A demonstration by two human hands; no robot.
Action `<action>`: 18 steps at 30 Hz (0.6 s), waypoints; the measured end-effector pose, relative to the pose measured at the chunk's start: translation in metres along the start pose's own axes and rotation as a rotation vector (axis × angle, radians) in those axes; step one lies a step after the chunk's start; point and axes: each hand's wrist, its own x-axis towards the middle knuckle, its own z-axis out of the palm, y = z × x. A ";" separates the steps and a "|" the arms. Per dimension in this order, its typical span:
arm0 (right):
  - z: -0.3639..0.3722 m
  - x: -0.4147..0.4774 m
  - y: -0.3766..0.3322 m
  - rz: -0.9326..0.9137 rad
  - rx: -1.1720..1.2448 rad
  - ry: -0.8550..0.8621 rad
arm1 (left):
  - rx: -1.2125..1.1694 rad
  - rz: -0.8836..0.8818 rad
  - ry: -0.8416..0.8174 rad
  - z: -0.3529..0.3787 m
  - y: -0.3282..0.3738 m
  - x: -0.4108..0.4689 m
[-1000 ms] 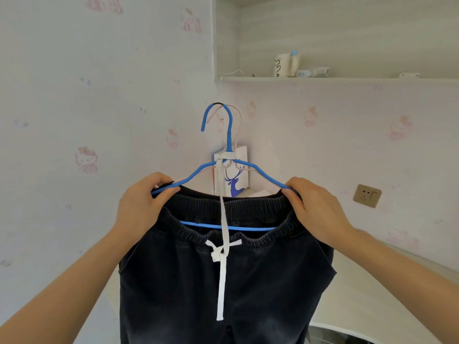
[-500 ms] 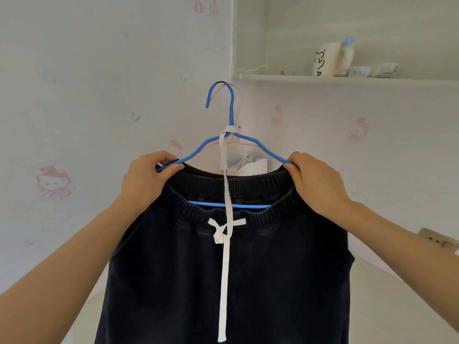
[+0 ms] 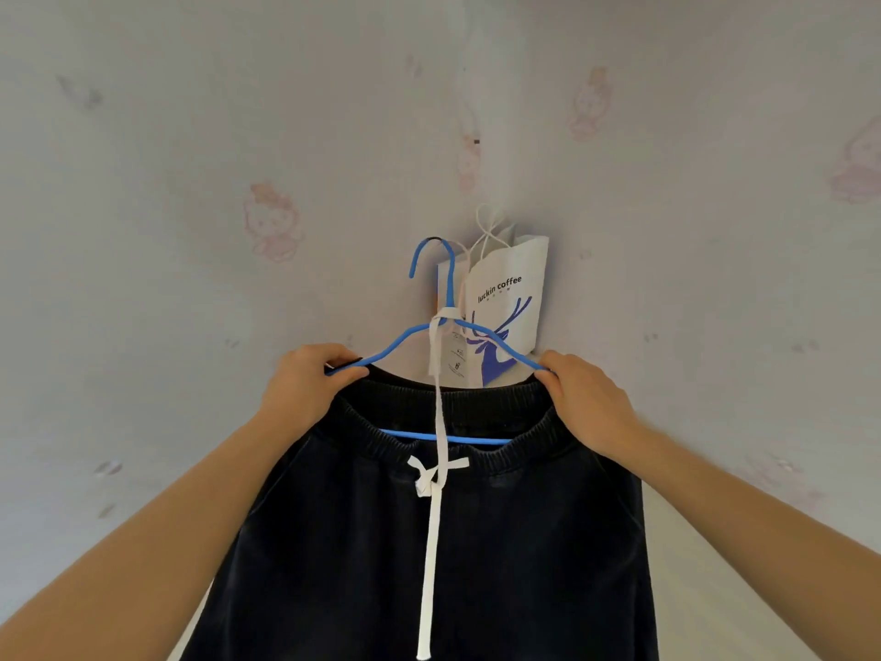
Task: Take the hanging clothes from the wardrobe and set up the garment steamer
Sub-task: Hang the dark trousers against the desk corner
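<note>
Hands first: your left hand (image 3: 305, 388) and right hand (image 3: 586, 403) are gripping the 2 sloping shoulders of the blue hanger (image 3: 405, 338), 1 at each end and well apart, with the fingers curling round the wire. Dark trousers (image 3: 524, 565) are hanging from its bar by the elastic waistband, in front of you. Their white drawstring (image 3: 431, 565) is looping up round the hanger's neck. You are probably handling soft, fairly weighty cloth that may be sliding on thin wire if it tilts, so gripping both ends level is looking wise. Behind the hook, a paper coffee bag (image 3: 510, 288) is hanging against the wall (image 3: 190, 136). Compared with 0.5 s ago, your grip is staying unchanged, the shelf is no longer showing, and the bag is now showing in full.
</note>
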 end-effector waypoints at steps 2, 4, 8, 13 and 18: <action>0.028 0.012 0.010 0.018 0.020 -0.040 | -0.010 -0.041 -0.030 0.024 -0.019 0.010; 0.052 0.024 0.019 0.018 0.030 -0.082 | -0.017 -0.072 -0.054 0.044 -0.035 0.018; 0.091 0.048 0.032 0.037 0.031 -0.201 | -0.002 -0.126 -0.122 0.075 -0.064 0.033; 0.138 0.069 0.047 0.093 0.055 -0.316 | 0.313 0.048 -0.098 0.120 -0.088 0.012; 0.175 0.077 0.057 0.165 0.043 -0.348 | 0.534 0.077 -0.335 0.171 -0.108 -0.061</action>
